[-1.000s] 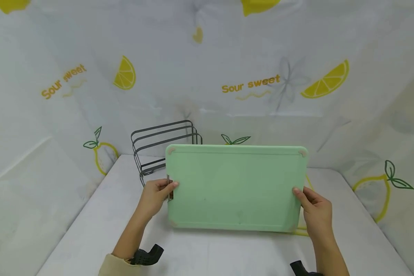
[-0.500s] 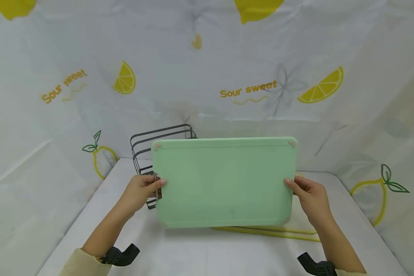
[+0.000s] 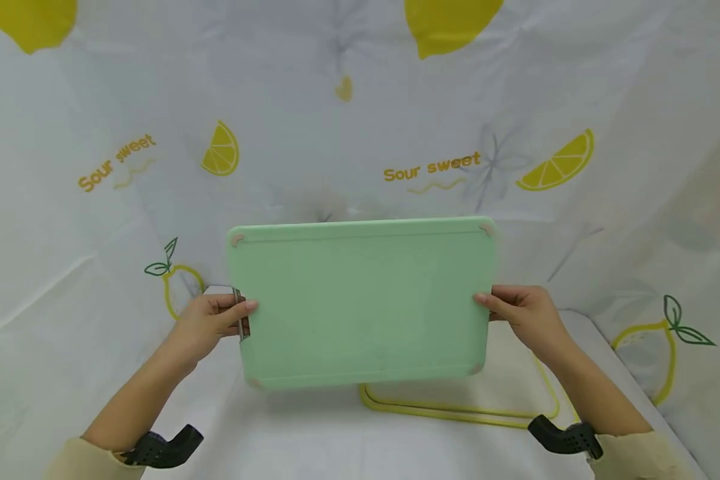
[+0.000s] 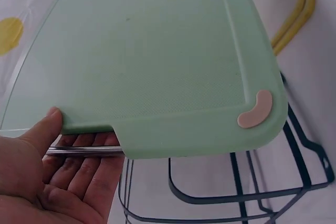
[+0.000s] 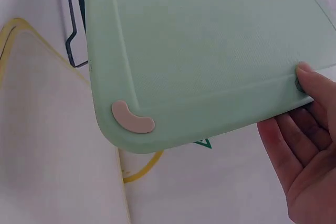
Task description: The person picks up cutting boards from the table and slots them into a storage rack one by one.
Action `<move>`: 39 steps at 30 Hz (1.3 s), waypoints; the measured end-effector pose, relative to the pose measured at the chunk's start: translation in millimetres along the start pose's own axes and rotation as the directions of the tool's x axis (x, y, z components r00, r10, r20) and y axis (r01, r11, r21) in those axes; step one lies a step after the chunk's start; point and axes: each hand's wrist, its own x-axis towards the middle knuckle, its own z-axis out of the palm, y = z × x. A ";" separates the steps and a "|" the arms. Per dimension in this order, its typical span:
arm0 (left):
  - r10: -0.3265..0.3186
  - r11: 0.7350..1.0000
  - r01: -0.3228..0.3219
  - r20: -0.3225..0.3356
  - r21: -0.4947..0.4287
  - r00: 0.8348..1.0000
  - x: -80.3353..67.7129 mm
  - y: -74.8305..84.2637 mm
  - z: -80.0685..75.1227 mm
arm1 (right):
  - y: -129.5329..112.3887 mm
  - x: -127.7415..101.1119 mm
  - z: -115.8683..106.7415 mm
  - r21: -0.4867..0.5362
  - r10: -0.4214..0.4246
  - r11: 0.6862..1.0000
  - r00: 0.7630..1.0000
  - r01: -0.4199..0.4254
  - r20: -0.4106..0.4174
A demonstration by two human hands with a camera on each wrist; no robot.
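Observation:
A light green cutting board (image 3: 363,303) with pinkish corner pads is held up above the table, its broad face toward the head camera. My left hand (image 3: 213,323) grips its left end at the metal handle (image 4: 86,150), thumb on the face and fingers behind. At the right end, my right hand (image 3: 525,317) pinches the edge, thumb in front and fingers underneath. Behind the board, a dark wire rack (image 4: 239,200) shows in the left wrist view; the board hides it in the head view.
Yellow-edged, pale flat boards (image 3: 504,373) lie on the white table (image 3: 312,433), right of the middle and partly under the green board. A white curtain (image 3: 312,120) with lemon prints stands behind and at both sides. Each wrist wears a black camera mount (image 3: 165,447).
Both hands have carried the cutting board left and somewhat upward, toward the head camera. It now covers the wire rack, and more of the yellow-edged boards shows.

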 end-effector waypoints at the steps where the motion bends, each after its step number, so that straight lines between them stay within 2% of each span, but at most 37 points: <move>1: -0.001 1.000 0.001 -0.003 0.001 1.000 0.1 2.2 -3.4 | -3.5 4.3 -0.8 -0.001 -0.004 1.000 1.000 0.004 0.008; 4: -0.008 1.000 0.008 -0.011 0.012 1.000 1.9 8.1 -12.5 | -13.7 16.9 -2.2 0.002 -0.026 1.000 1.000 0.026 0.017; 12: 0.026 0.997 -0.023 -0.043 0.073 0.999 7.6 26.8 -35.1 | -39.2 50.6 -3.6 0.039 -0.090 0.995 0.995 0.088 0.047; 16: 0.016 0.996 -0.010 -0.062 0.084 0.998 7.3 35.2 -47.4 | -54.1 65.3 -3.1 0.036 -0.097 0.995 0.994 0.095 0.055; 23: 0.047 0.992 -0.030 -0.132 0.124 0.990 4.1 45.9 -73.2 | -79.1 92.0 6.8 0.056 -0.117 0.992 0.991 0.114 0.071; 29: 0.088 0.994 -0.074 -0.175 0.084 0.981 8.2 52.3 -94.3 | -99.9 113.0 11.7 0.132 -0.125 0.985 0.990 0.116 0.069; 39: 0.129 0.992 -0.129 -0.214 0.017 0.968 23.9 58.4 -122.1 | -128.6 145.3 17.2 0.122 -0.194 0.975 0.979 0.186 0.065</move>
